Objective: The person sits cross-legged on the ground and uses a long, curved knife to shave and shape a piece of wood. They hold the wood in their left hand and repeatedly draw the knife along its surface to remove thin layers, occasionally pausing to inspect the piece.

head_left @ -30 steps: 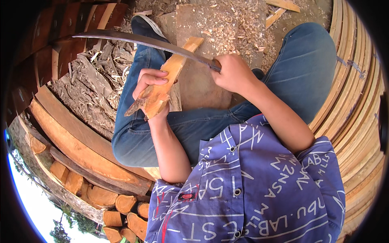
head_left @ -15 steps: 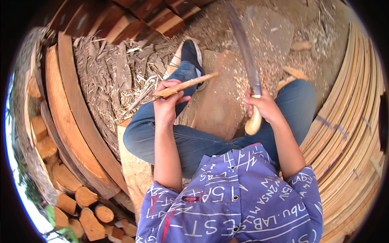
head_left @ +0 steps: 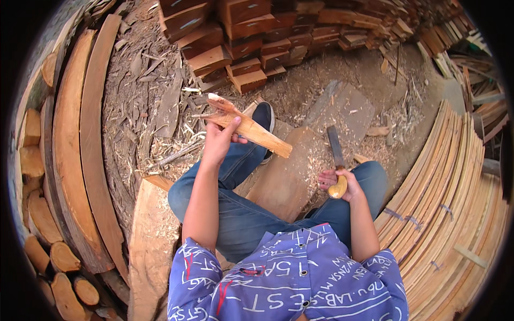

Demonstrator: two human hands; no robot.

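Observation:
My left hand (head_left: 219, 140) grips a split piece of wood (head_left: 256, 131) near its jagged, forked end. The piece's broad pale face shows, and its squared end points to the right. In my right hand (head_left: 345, 183) is a machete (head_left: 335, 145), held by its rounded light-wood handle (head_left: 338, 189). Its dark blade points away from me, well apart from the wood; a few fingers are spread beside the handle. Between my bent legs lies a flat brown slab (head_left: 286, 176) scattered with shavings.
Long curved planks (head_left: 72, 150) and cut logs (head_left: 65, 257) line the left. A pale timber block (head_left: 147, 241) sits by my left knee. Bundled thin strips (head_left: 428, 224) stretch along the right. Stacked sawn beams (head_left: 251, 48) stand at the far side. Bark and chips litter the ground.
The wood piece has turned in my left hand, so its broad face and forked end now show. The machete is lower in view, its blade more foreshortened. My view has tilted up toward the beams.

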